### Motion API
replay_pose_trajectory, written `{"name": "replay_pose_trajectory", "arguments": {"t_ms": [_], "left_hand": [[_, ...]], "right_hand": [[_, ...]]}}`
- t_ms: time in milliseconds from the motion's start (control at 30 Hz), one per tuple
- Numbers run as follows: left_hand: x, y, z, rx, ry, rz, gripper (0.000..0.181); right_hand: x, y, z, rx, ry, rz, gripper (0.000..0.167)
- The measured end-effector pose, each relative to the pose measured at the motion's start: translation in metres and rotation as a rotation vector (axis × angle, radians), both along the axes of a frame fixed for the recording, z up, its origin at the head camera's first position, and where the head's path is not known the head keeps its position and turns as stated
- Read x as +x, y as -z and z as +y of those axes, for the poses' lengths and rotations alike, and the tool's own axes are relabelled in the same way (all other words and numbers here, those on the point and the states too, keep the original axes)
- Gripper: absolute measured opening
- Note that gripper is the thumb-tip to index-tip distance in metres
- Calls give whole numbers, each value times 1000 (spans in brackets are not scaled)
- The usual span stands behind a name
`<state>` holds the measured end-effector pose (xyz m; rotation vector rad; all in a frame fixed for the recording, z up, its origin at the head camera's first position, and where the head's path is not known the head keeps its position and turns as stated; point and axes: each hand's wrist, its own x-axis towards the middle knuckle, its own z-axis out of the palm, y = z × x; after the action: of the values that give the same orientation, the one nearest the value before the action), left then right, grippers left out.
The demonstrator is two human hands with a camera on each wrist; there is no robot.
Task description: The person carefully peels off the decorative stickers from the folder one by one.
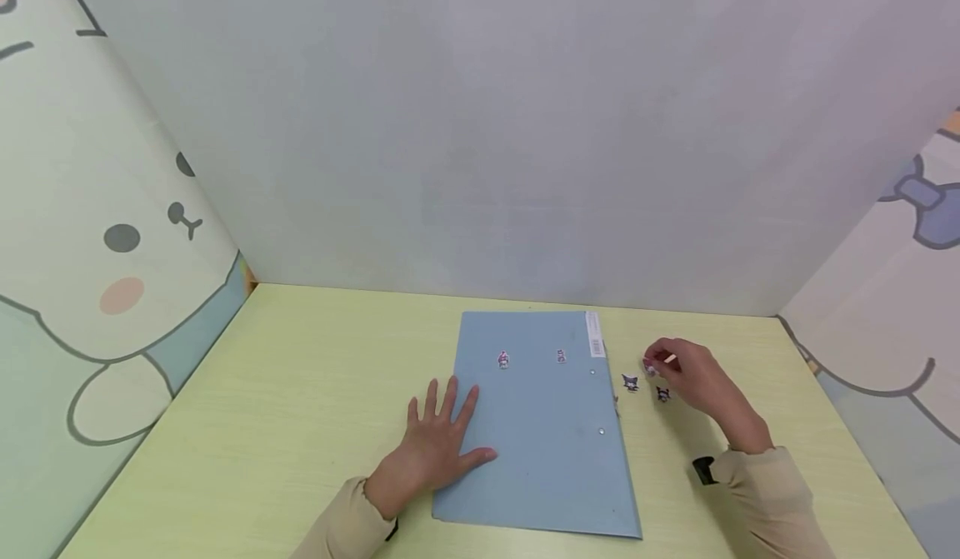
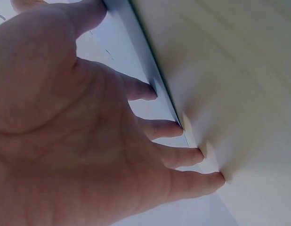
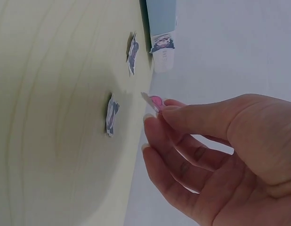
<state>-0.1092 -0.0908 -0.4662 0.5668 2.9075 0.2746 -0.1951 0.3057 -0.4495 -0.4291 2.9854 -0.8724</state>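
Note:
A blue folder (image 1: 543, 442) lies flat on the table, with two small cartoon cut-outs, a left one (image 1: 504, 360) and a right one (image 1: 561, 356), on its upper part. My left hand (image 1: 435, 451) rests with fingers spread at the folder's left edge, the thumb over the folder and outer fingertips on the table. Right of the folder, my right hand (image 1: 693, 380) pinches a small pink-and-white cut-out (image 3: 156, 100) between thumb and fingers, just above the table. Near it on the table are a dark cut-out (image 1: 663, 394) and a blue-grey cut-out (image 1: 630, 382).
A white barcode label (image 1: 595, 334) sits at the folder's top right corner. Along the right side of the folder are two small round studs. The pale wooden table (image 1: 315, 376) meets a grey back wall (image 1: 510, 167), with cartoon-printed panels at both sides.

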Motion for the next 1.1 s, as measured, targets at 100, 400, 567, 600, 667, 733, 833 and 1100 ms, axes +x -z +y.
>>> {"name": "replay_pose_trajectory", "arguments": {"t_ms": [100,400,567,600,667,733,833,1100], "left_hand": [[-1,6,-1,9,11,18,87],[1,0,1,8,-7,1,88],[0,-3,2,-9,-13,-12,88],[0,-3,2,-10,-13,-12,89],[0,-2,2,-10,-12,-9,88],[0,-3,1,-10,-13,-9,88],[1,-3,1,-11,-14,-10,89],[1,-3,1,-6,-15,-20,89]], "right_hand": [[0,1,3,7,-4,-2,8],[1,3,8,6,-23,-20,8],[3,3,8,6,-23,-25,6],[2,4,8,7,-25,-28,6],[2,4,9,9,-23,-38,6],[2,5,9,11,-24,-51,8],[1,6,10,20,-18,-69,10],[1,8,7,36,0,-103,10]]}}
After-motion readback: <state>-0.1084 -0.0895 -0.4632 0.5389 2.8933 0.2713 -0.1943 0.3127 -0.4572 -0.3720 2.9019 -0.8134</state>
